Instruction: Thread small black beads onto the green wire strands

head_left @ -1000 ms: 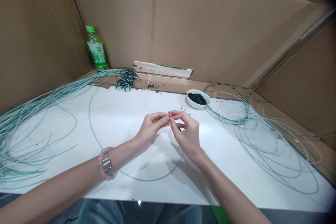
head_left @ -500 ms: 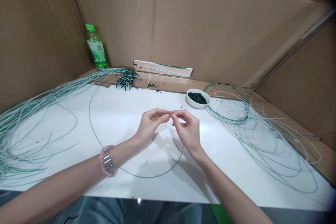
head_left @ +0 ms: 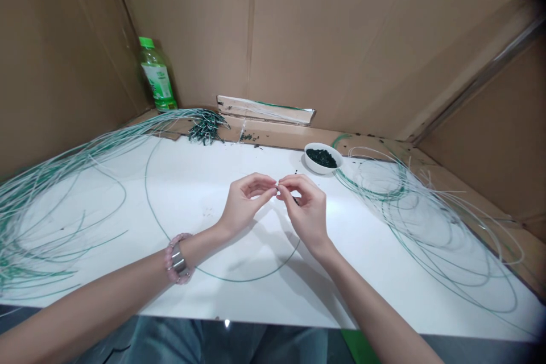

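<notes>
Over the middle of the white tabletop, my left hand (head_left: 249, 199) and my right hand (head_left: 305, 207) meet at their fingertips. Both are closed in a pinch around a small dark piece (head_left: 277, 187), too small to make out well. Another dark bit (head_left: 296, 201) shows under the curled fingers of my right hand. One thin green wire (head_left: 247, 280) curves in a wide loop on the table, passing beneath my left forearm. Its end near my right hand is hidden. Just beyond my right hand stands a white bowl (head_left: 310, 167) filled with small dark green pieces.
On the left lies a large bundle of green and white wires (head_left: 85, 148), with dark tips (head_left: 207, 127) gathered at its far end. Loose coiled wires (head_left: 396, 193) spread at right. A green bottle (head_left: 157, 79) stands in the back corner. Cardboard walls (head_left: 324, 40) enclose the table.
The fingertips have shifted slightly around the small dark piece, and my left thumb is straighter. A dark bit now shows under my right fingers. The surroundings stay as they were.
</notes>
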Motion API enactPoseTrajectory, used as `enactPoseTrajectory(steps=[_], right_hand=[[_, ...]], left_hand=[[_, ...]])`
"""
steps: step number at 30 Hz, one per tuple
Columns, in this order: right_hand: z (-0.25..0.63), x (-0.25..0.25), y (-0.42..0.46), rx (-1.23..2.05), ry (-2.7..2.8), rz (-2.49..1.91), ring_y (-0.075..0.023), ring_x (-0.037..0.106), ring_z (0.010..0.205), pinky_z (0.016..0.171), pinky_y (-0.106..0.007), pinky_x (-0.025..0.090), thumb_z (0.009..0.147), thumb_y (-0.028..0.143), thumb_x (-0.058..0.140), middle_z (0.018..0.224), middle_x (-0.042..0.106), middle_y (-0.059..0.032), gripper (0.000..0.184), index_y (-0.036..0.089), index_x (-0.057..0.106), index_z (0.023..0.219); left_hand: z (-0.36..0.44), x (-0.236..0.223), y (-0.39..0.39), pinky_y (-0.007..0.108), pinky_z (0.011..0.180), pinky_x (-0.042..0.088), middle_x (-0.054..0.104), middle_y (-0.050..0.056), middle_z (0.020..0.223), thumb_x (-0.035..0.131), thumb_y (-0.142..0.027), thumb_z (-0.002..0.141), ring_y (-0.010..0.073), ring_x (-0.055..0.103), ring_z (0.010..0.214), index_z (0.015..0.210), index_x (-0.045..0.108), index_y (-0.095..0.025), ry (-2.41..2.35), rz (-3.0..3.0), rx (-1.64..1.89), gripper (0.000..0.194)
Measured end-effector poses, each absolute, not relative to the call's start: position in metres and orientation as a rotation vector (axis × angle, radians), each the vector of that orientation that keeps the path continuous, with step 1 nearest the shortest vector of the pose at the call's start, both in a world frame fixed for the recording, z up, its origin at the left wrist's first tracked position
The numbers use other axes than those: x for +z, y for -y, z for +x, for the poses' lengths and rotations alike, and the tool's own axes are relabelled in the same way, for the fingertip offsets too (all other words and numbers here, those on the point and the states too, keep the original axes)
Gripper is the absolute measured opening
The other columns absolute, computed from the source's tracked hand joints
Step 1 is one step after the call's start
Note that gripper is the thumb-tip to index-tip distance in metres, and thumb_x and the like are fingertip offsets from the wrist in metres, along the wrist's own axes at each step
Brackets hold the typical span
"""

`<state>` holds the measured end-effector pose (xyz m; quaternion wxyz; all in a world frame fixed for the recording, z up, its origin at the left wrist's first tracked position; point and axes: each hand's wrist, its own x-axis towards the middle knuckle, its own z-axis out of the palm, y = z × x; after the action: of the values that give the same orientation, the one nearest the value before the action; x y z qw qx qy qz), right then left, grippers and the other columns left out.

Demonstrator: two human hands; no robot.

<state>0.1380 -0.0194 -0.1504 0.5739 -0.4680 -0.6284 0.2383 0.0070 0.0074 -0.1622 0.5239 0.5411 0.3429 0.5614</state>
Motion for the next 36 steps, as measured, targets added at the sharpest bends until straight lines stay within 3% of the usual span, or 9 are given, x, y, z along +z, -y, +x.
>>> enactPoseTrajectory(steps=[12, 36], right_hand=[[0.141, -0.144, 0.021, 0.344, 1.645, -1.103, -0.0125, 0.058, 0.068, 0.059, -0.025, 0.057, 0.075, 0.012, 0.054, 0.074, 0.060, -0.0018, 0.010, 0.020, 0.058, 0.070], [0.141, -0.142, 0.019, 0.468, 1.604, -1.187, -0.0111, 0.056, 0.063, 0.052, -0.020, 0.054, 0.070, 0.011, 0.054, 0.071, 0.060, -0.0012, 0.009, 0.017, 0.060, 0.069]], left_hand=[[0.005, -0.163, -0.009, 0.022, 0.072, 0.049, 0.063, 0.000, 0.073, 0.074, -0.021, 0.066, 0.0119, 0.062, 0.072, 0.076, 0.058, -0.016, -0.817, 1.369, 1.409, 0.020], [-0.006, -0.171, -0.014, 0.022, 0.070, 0.050, 0.068, 0.003, 0.077, 0.061, -0.018, 0.079, 0.0128, 0.064, 0.073, 0.079, 0.063, -0.016, -0.830, 1.956, 1.456, 0.003]])
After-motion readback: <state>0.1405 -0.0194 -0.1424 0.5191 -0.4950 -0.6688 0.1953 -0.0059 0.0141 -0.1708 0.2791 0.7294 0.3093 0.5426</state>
